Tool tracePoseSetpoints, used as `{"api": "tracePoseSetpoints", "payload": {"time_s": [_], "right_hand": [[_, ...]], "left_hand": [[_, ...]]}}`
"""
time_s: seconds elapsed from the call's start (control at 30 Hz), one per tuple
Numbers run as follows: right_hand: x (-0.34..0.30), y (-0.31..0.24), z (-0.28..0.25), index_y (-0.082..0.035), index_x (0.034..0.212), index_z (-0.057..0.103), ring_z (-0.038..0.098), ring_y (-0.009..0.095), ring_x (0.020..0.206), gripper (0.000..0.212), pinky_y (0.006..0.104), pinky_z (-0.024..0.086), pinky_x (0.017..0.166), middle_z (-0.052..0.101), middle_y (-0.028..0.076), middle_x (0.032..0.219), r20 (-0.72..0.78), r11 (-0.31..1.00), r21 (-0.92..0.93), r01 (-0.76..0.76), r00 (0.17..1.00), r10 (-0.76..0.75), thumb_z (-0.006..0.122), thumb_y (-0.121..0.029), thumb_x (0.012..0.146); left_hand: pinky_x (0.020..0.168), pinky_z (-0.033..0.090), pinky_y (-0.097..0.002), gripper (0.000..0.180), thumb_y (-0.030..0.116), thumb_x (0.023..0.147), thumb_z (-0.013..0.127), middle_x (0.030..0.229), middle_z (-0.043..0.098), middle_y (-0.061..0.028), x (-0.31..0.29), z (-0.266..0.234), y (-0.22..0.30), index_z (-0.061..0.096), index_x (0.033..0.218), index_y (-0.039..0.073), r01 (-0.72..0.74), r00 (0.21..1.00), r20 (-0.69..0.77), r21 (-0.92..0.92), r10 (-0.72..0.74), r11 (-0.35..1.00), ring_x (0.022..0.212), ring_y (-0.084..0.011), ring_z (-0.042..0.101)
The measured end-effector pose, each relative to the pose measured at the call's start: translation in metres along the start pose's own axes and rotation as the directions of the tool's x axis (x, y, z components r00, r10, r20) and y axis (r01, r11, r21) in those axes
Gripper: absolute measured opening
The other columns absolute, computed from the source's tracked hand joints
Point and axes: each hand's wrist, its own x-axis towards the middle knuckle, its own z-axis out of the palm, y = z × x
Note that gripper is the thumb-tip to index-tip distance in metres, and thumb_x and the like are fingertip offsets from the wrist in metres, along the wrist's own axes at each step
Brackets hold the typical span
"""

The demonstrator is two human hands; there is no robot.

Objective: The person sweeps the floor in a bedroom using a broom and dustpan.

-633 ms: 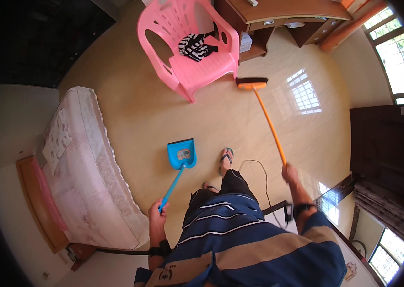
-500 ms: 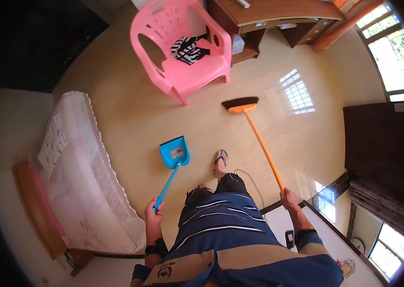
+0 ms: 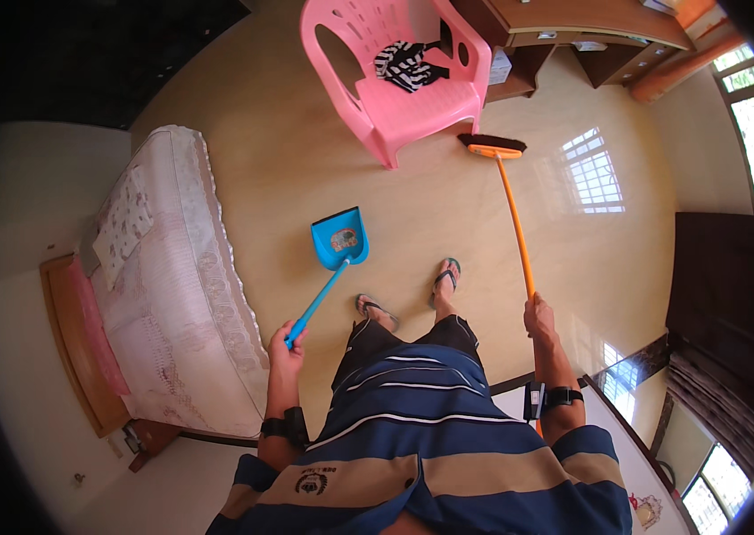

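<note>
My left hand (image 3: 288, 344) is closed round the grip of a blue dustpan (image 3: 324, 239). The long handle slants up and to the right to the pan, which is over the floor in front of my feet and has a printed patch inside it; whether it touches the floor I cannot tell. My right hand (image 3: 539, 317) grips the orange pole of a broom (image 3: 514, 209). At the pole's far end, the orange head with dark bristles is near the front leg of a pink plastic chair (image 3: 421, 105). Black-and-white striped cloth (image 3: 408, 66) lies on the seat.
A bed (image 3: 182, 294) with a pale frilled cover stands along the left. The brown wooden desk (image 3: 564, 18) is beyond the chair at the top right. Glossy tan floor (image 3: 279, 152) reflects a window. A dark door (image 3: 723, 276) stands on the right.
The broom head has moved farther away, closer to the chair leg. My view has shifted, and both feet now show. The dustpan stays in my left hand, its pan out in front.
</note>
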Motion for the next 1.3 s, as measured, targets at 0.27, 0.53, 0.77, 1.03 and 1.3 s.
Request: {"api": "tracePoseSetpoints", "payload": {"time_s": [0.27,0.53,0.77,1.03,1.3], "right_hand": [[-0.159,0.023,0.098,-0.001,0.101,0.059,0.061,0.024,0.050,0.034,0.0365,0.049,0.041,0.062,0.016,0.065,0.130,0.995,-0.048,-0.087,0.987,0.093,0.045,-0.031,0.095],[-0.322,0.042,0.152,-0.004,0.123,0.055,0.065,0.035,0.064,0.040,0.0449,0.052,0.058,0.065,0.021,0.073,0.098,0.993,-0.113,-0.041,0.994,0.052,0.048,-0.030,0.093],[-0.291,-0.058,0.165,-0.010,0.118,0.054,0.061,0.045,0.074,0.029,0.0510,0.047,0.060,0.062,0.025,0.078,0.162,0.825,-0.459,0.329,0.944,-0.287,0.048,-0.027,0.095],[-0.148,-0.189,0.222,-0.010,0.104,0.053,0.062,0.044,0.075,0.023,0.0561,0.049,0.065,0.065,0.023,0.079,0.213,0.688,-0.531,0.494,0.864,-0.456,0.043,-0.029,0.095],[-0.187,-0.076,0.129,-0.012,0.102,0.055,0.062,0.043,0.084,0.020,0.0557,0.048,0.074,0.066,0.020,0.087,0.201,0.688,-0.630,0.361,0.931,-0.305,0.048,-0.027,0.092]], "left_hand": [[0.038,0.029,-0.0190,0.021,0.020,0.083,0.059,0.086,0.066,-0.0135,0.042,-0.063,0.044,0.065,0.102,0.011,-0.103,0.994,0.037,0.151,0.098,0.983,0.047,-0.0083,0.045],[0.036,0.029,-0.0199,0.022,0.018,0.083,0.056,0.081,0.065,-0.0120,0.126,-0.126,0.104,0.066,0.102,0.010,-0.075,0.992,0.113,0.164,0.057,0.984,0.044,-0.0083,0.045],[0.036,0.030,-0.0202,0.022,0.018,0.084,0.056,0.077,0.064,-0.0108,0.157,-0.163,0.129,0.065,0.103,0.010,-0.059,0.996,0.084,0.217,0.042,0.974,0.043,-0.0086,0.043],[0.037,0.030,-0.0198,0.021,0.019,0.084,0.056,0.075,0.064,-0.0104,0.132,-0.188,0.140,0.065,0.101,0.010,-0.023,1.000,0.018,0.128,0.021,0.992,0.043,-0.0088,0.042],[0.036,0.029,-0.0196,0.022,0.021,0.081,0.064,0.077,0.065,-0.0134,0.129,-0.223,0.117,0.066,0.100,0.012,-0.065,0.997,0.050,0.098,0.061,0.993,0.041,-0.0082,0.041]]}}
